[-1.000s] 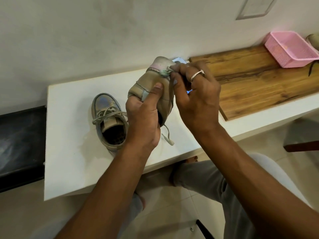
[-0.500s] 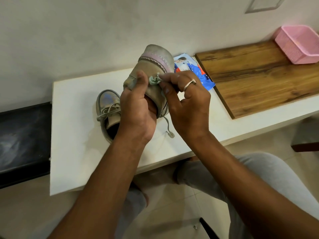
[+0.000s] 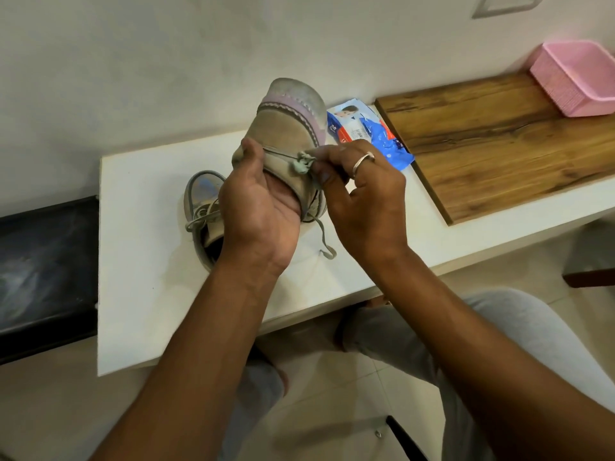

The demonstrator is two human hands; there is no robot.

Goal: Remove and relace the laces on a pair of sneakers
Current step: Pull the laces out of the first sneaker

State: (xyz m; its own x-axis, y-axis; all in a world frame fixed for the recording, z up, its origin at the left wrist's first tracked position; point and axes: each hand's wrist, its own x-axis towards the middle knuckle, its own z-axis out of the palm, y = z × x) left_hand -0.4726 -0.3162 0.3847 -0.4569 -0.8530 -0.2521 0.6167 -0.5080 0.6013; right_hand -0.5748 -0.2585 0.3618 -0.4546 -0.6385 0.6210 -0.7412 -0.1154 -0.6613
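Two sneakers in view, one in work, one waiting. Holds the first sneaker [image 3: 283,134] up off the bench [image 3: 143,261], toe tilted far and upward, opening toward the near side, presumably to bring the lacing up close under the eyes. Grips it from the left with the left hand [image 3: 259,207], palm under the heel end, thumb pressed onto the upper. Judged a brace, so that a tug on the lace meets resistance rather than dragging the shoe along.

Pinches the lace knot [image 3: 303,163], a small grey-green bunch at the right edge of the upper, between thumb and fingertips [image 3: 321,161] of the right hand [image 3: 362,201]; other fingers curled, a ring [image 3: 363,160] on one. Shows a taut run of lace from the knot across the upper to the left thumb. Leaves the lace end [image 3: 324,241] dangling below the shoe, close over the bench; contact not certain.

Second sneaker [image 3: 199,194] flat on the bench, just left of the left hand and partly hidden by it, laced, parked within reach for its turn.

Judgement: early stage, knot being picked loose on shoe one, unlacing not yet done. Calls for fine fingertip work; a hard pull could tighten the knot.

Far right on the bench: blue packet [image 3: 376,134], wooden board [image 3: 499,144], pink basket [image 3: 579,78], well apart from the work.
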